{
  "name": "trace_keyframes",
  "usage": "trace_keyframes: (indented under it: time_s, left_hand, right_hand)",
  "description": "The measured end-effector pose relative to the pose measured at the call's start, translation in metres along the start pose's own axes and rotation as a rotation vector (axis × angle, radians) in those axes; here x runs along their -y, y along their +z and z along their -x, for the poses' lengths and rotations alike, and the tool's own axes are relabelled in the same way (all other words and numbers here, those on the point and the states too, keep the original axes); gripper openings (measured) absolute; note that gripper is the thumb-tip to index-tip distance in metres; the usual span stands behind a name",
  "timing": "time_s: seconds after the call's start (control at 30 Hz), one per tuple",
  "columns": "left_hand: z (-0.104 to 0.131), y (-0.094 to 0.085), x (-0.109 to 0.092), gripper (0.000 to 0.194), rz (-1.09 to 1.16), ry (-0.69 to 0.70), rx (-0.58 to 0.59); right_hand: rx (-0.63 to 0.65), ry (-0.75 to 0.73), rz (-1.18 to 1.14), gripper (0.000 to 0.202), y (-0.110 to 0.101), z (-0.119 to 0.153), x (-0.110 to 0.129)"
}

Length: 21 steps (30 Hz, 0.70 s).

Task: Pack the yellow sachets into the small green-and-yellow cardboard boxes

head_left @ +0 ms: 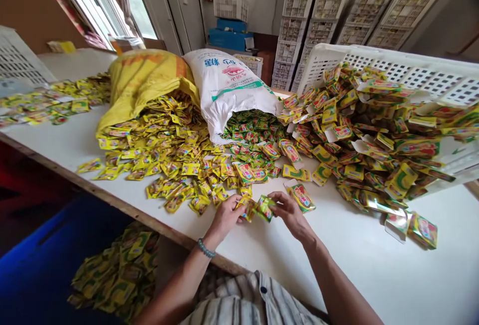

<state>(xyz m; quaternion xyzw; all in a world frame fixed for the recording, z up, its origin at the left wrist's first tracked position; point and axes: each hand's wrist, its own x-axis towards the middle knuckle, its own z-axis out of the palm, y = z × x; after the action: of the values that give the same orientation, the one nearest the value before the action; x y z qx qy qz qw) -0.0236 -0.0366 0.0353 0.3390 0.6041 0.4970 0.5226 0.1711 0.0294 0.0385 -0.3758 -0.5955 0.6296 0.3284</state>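
Over the front of the white table, my left hand (228,218) pinches a small yellow packet (246,209). Close beside it, my right hand (290,213) grips a green packet (265,207) at its right side; the two packets nearly meet. Just beyond my right hand lies a yellow and red carton (301,198) with a raised flap. Loose yellow packets (175,165) spill toward me from a yellow sack (144,76). Green packets (254,130) pour from the mouth of a white sack (228,81).
On the right, a white plastic crate (407,68) lies tipped with a heap of small cartons (359,130) spilling out. A blue bin (37,245) below the table's left edge holds filled cartons (119,270). Stacked crates (297,21) line the back wall.
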Motion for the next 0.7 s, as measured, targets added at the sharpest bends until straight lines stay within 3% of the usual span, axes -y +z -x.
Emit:
trace_keyframes:
  time_s: [0.07, 0.2, 0.4, 0.53, 0.7]
  left_hand:
    - [0.003, 0.006, -0.002, 0.031, 0.048, -0.004, 0.088]
    - [0.011, 0.014, -0.004, 0.031, 0.116, -0.001, 0.190]
    - [0.012, 0.017, -0.001, 0.034, 0.131, 0.018, 0.078]
    - [0.011, 0.022, 0.000, 0.038, 0.161, 0.028, 0.065]
    - [0.006, 0.027, 0.001, 0.039, 0.211, -0.074, 0.039]
  right_hand:
    - [0.085, 0.048, -0.045, 0.035, 0.006, 0.005, -0.001]
    - [0.013, 0.031, -0.036, 0.036, 0.015, 0.002, -0.014]
    - [-0.182, -0.003, -0.121, 0.040, 0.029, 0.002, -0.019]
    - [-0.154, 0.052, -0.178, 0.042, 0.034, 0.006, -0.020]
    - [-0.306, 0.069, -0.214, 0.040, 0.024, 0.003, -0.018]
